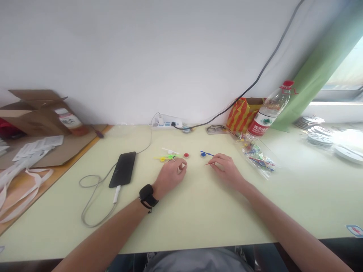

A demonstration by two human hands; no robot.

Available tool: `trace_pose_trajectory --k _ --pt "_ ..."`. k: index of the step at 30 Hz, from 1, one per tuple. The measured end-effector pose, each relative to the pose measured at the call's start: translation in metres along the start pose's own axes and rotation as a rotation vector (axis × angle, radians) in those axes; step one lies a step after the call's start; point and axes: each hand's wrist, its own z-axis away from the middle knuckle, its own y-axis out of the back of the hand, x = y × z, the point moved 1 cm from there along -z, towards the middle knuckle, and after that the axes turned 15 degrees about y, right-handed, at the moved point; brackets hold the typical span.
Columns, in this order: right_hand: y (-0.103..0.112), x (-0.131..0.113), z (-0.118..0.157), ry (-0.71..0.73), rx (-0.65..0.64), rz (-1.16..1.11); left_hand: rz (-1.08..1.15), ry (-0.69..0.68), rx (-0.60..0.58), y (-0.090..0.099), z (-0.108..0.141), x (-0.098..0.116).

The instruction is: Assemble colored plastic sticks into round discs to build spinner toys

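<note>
My left hand rests on the pale table with its fingers curled in; whatever they hold, if anything, is too small to name. Just beyond it lie small green, yellow and white plastic pieces. A round red piece sits near its fingertips. My right hand pinches a thin red piece that points left. Beyond those fingers are a blue pointer and a round blue piece.
A black phone with a cable lies left. At the back are a power strip and glasses. To the right stand a large bottle and a striped bag, with a plastic bag of parts in front.
</note>
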Motion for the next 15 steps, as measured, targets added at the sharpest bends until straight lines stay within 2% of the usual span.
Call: trace_pose_trajectory --k 3,9,15 --pt "0.004 -0.004 -0.001 -0.04 0.095 0.083 0.081 0.048 -0.114 -0.006 0.008 0.007" --pt "0.018 -0.008 -0.003 -0.145 0.256 0.088 0.082 0.103 -0.128 -0.007 0.005 0.005" --pt "0.013 -0.012 -0.003 -0.11 0.21 -0.037 0.098 0.133 -0.181 -0.009 -0.002 -0.005"
